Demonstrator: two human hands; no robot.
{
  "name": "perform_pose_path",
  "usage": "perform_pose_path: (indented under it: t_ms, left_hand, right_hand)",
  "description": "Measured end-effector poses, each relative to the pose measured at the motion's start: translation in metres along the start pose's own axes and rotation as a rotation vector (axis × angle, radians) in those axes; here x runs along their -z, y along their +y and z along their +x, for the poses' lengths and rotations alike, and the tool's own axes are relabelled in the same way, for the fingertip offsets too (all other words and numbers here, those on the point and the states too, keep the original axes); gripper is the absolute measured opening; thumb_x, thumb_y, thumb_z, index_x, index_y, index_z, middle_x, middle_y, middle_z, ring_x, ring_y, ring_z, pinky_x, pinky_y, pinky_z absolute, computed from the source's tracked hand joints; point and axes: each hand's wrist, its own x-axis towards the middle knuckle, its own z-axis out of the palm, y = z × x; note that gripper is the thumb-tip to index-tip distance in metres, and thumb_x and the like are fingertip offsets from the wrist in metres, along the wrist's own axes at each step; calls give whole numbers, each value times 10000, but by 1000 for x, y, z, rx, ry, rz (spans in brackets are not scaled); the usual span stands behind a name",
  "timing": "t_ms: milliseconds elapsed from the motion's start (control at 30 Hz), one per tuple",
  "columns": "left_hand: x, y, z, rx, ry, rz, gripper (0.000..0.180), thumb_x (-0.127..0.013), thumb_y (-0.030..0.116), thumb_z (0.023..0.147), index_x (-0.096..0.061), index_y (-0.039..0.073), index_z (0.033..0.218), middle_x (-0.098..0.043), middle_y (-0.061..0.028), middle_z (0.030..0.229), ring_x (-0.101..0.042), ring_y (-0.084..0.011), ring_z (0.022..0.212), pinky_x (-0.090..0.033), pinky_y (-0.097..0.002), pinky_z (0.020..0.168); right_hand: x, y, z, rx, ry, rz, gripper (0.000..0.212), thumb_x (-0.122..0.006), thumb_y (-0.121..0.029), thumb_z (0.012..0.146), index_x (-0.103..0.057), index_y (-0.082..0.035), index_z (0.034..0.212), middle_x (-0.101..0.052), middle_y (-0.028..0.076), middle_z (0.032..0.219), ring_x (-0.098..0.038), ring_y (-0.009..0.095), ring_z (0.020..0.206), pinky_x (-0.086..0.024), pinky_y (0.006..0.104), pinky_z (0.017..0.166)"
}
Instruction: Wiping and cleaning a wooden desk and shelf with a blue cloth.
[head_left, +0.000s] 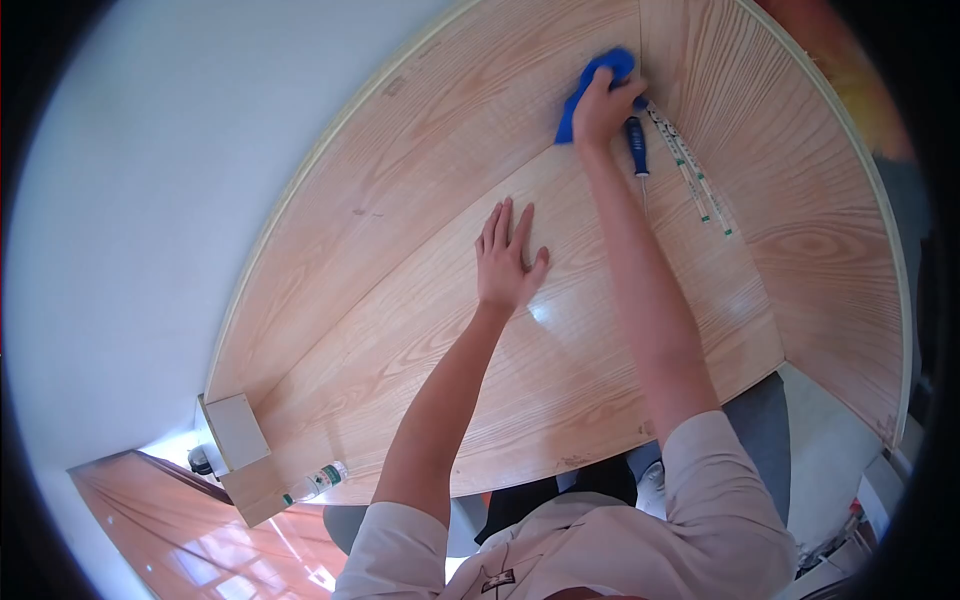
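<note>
My right hand [603, 108] reaches to the far corner of the wooden desk [420, 340], its fingers closed on a blue cloth [568, 122] that touches the wood near the back panel. Just to the right of that hand lies a screwdriver [637, 147] with a dark blue handle, its thin shaft pointing toward me and partly hidden by my forearm. Beside it are two slim white sticks with a dark pattern and green ends [700, 185]. In the middle of the desk, my left hand [507, 262] lies flat with its fingers spread, holding nothing.
Wooden panels [820, 220] rise at the back and right of the desk. At the near left, a clear bottle with a green cap [318, 482] lies on its side by a small white box [236, 432]. An orange curtain [200, 530] hangs beyond the left end.
</note>
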Motion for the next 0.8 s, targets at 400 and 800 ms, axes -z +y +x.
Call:
perform_pose_path:
  t_ms: [400,800]
  left_hand:
    - [1,-2,1,-1,-15,5,654,-565,351,805,-407,151,1408,-293,-186,1484,-266,-346,1365,-230,-475,1086]
    - [-1,-3,-1,-6,-17,-1,646,-550,365,829,-389,141,1413,-277,-173,1494,-244,-347,1377,-220,-479,1086]
  right_hand:
    - [4,-9,-82,111,-272,117,302,-567,-171,807,-428,36,978,-504,213,876,-514,376,859,-401,419,820]
    - [-29,-97,-26,382,-91,156,277,-581,-127,794,-421,27,960,-520,160,822,-541,314,786,-429,383,739]
